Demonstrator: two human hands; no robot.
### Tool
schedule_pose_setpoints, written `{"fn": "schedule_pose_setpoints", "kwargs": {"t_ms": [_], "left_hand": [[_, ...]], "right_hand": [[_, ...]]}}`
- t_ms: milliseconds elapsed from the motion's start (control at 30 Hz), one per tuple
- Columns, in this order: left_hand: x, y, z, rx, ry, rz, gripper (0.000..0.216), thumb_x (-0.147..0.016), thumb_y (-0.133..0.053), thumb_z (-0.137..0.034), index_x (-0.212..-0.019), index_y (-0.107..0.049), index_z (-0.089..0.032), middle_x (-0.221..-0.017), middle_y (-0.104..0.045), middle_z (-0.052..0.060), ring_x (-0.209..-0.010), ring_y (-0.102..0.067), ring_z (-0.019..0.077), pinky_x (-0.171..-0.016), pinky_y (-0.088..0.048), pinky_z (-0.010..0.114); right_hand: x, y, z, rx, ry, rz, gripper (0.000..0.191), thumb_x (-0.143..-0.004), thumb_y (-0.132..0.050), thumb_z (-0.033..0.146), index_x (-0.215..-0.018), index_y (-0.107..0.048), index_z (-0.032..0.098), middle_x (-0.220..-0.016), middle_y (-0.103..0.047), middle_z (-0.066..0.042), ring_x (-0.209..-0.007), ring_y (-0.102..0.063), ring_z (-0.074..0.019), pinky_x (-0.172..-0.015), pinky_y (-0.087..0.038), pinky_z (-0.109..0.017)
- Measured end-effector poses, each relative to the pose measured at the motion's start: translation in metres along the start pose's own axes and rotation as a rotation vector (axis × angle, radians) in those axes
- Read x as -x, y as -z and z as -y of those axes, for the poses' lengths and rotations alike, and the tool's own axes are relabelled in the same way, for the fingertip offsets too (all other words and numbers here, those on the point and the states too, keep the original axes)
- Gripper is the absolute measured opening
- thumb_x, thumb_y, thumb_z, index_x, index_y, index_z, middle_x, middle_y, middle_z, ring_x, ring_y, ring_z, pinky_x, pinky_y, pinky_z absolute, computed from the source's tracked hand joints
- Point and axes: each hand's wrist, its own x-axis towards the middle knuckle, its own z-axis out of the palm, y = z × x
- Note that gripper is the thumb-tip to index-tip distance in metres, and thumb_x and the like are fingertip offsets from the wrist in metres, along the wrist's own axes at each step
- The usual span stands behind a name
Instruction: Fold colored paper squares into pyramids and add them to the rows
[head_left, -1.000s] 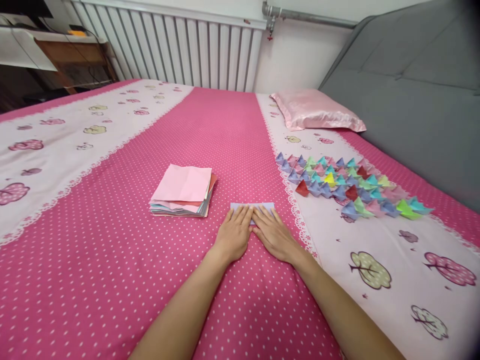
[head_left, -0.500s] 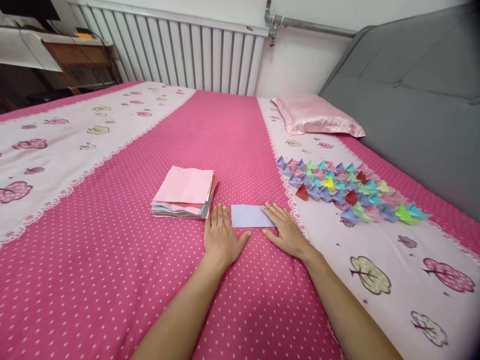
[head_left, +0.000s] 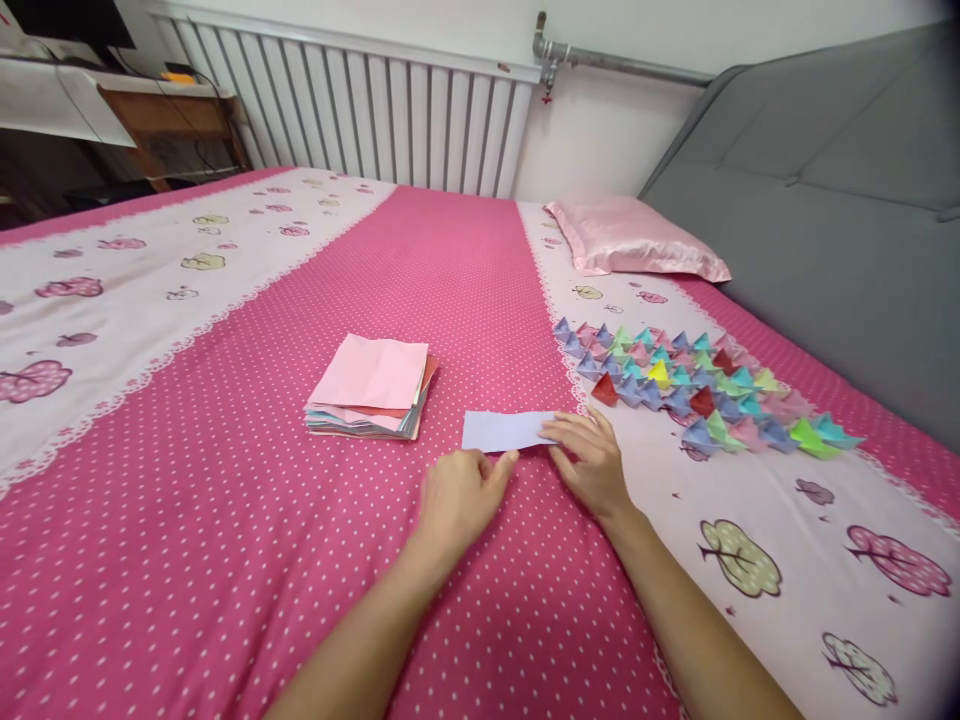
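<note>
A pale lavender sheet of paper, folded into a long rectangle, lies crosswise in front of me, its right end a little raised. My right hand grips that right end, fingers over the top and thumb at the near edge. At the near edge, left of the middle, my left hand is closed, with curled fingers and the thumb against the paper; its fingertips are partly hidden. Left of the paper sits a stack of square coloured paper, pink on top.
Several rows of small folded paper boats in many colours stand on the right. They rest on a pink dotted bedspread. Behind them are a pink pillow and a grey headboard. A white radiator lines the far wall.
My left hand has drawn back from beside the stack and curled at the paper's near edge. My right fingers have bent around the right end, which has lifted slightly.
</note>
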Motion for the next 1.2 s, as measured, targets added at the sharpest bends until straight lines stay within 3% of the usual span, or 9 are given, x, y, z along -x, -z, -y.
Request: {"fn": "schedule_pose_setpoints", "kwargs": {"t_ms": [67, 133, 200, 300, 400, 600, 900, 1100, 1200], "left_hand": [[-0.003, -0.005, 0.000, 0.413, 0.115, 0.238, 0.060, -0.081, -0.032, -0.063, -0.076, -0.062, -0.011, -0.067, -0.063, 0.009, -0.061, -0.062, 0.0205, -0.063, -0.047, 0.033], [-0.007, -0.009, 0.001, 0.885, 0.223, 0.359, 0.059, -0.082, -0.032, -0.061, -0.092, -0.061, -0.010, -0.078, -0.066, 0.010, -0.065, -0.063, 0.0172, -0.065, -0.049, 0.030], [-0.012, -0.009, 0.001, 1.271, 0.274, 0.328, 0.045, -0.086, -0.038, -0.050, -0.099, -0.058, -0.012, -0.090, -0.067, 0.010, -0.073, -0.064, 0.0144, -0.072, -0.050, 0.027], [-0.017, -0.002, 0.002, 1.567, 0.361, 0.162, 0.020, -0.088, -0.044, -0.024, -0.093, -0.057, -0.011, -0.089, -0.067, 0.008, -0.073, -0.063, 0.0123, -0.073, -0.051, 0.024], [-0.019, 0.009, 0.003, 1.634, 0.431, 0.186, 0.015, -0.086, -0.044, -0.012, -0.089, -0.058, -0.008, -0.080, -0.068, 0.009, -0.067, -0.064, 0.0138, -0.071, -0.052, 0.025], [-0.015, 0.017, 0.007, 1.527, 0.401, 0.359, 0.016, -0.082, -0.050, -0.011, -0.092, -0.062, -0.006, -0.080, -0.070, 0.010, -0.067, -0.065, 0.0167, -0.068, -0.053, 0.028], [-0.012, 0.011, 0.009, 1.468, 0.342, 0.519, 0.022, -0.081, -0.055, -0.014, -0.101, -0.060, -0.005, -0.087, -0.070, 0.013, -0.071, -0.066, 0.0174, -0.075, -0.050, 0.029], [-0.010, 0.013, 0.013, 1.613, 0.076, 0.741, 0.047, -0.082, -0.054, -0.042, -0.118, -0.055, -0.013, -0.117, -0.059, 0.015, -0.099, -0.060, 0.0237, -0.090, -0.045, 0.039], [-0.007, 0.009, 0.015, 1.525, -0.068, 0.759, 0.048, -0.072, -0.069, -0.027, -0.116, -0.057, -0.013, -0.121, -0.057, 0.014, -0.109, -0.054, 0.0241, -0.098, -0.039, 0.039]], "right_hand": [[0.001, 0.007, 0.012, 0.050, 0.046, -0.075, 0.020, -0.080, -0.051, 0.019, -0.085, -0.069, 0.026, -0.086, -0.072, 0.001, -0.094, -0.063, -0.0196, -0.103, -0.030, -0.046], [0.003, 0.014, 0.027, 0.103, 0.092, -0.105, 0.020, -0.080, -0.052, 0.019, -0.085, -0.069, 0.028, -0.084, -0.073, 0.003, -0.090, -0.063, -0.0192, -0.101, -0.030, -0.045], [0.005, 0.018, 0.043, 0.135, 0.162, -0.099, 0.022, -0.080, -0.053, 0.018, -0.086, -0.069, 0.031, -0.084, -0.072, 0.004, -0.088, -0.063, -0.0184, -0.101, -0.029, -0.044], [0.007, 0.017, 0.060, 0.053, 0.326, -0.180, 0.023, -0.077, -0.057, 0.015, -0.086, -0.068, 0.033, -0.080, -0.072, 0.007, -0.085, -0.062, -0.0157, -0.102, -0.028, -0.041], [0.005, 0.016, 0.065, -0.036, 0.381, -0.217, 0.025, -0.074, -0.061, 0.012, -0.088, -0.068, 0.030, -0.082, -0.072, 0.007, -0.088, -0.060, -0.0164, -0.101, -0.028, -0.041], [-0.005, 0.023, 0.049, -0.169, 0.263, -0.081, 0.025, -0.073, -0.063, 0.011, -0.091, -0.070, 0.027, -0.111, -0.063, -0.004, -0.109, -0.048, -0.0246, -0.091, -0.042, -0.043], [-0.002, 0.019, 0.044, -0.329, 0.099, 0.047, 0.014, -0.077, -0.062, 0.023, -0.084, -0.072, 0.030, -0.128, -0.051, -0.004, -0.118, -0.041, -0.0264, -0.096, -0.037, -0.049], [-0.001, 0.016, 0.053, -0.441, -0.182, -0.026, 0.008, -0.076, -0.064, 0.029, -0.077, -0.070, 0.024, -0.112, -0.061, -0.007, -0.106, -0.052, -0.0241, -0.090, -0.042, -0.043], [-0.001, 0.017, 0.057, -0.463, -0.308, -0.023, 0.011, -0.075, -0.065, 0.031, -0.072, -0.068, 0.021, -0.107, -0.061, -0.008, -0.102, -0.055, -0.0237, -0.089, -0.042, -0.040]]}}
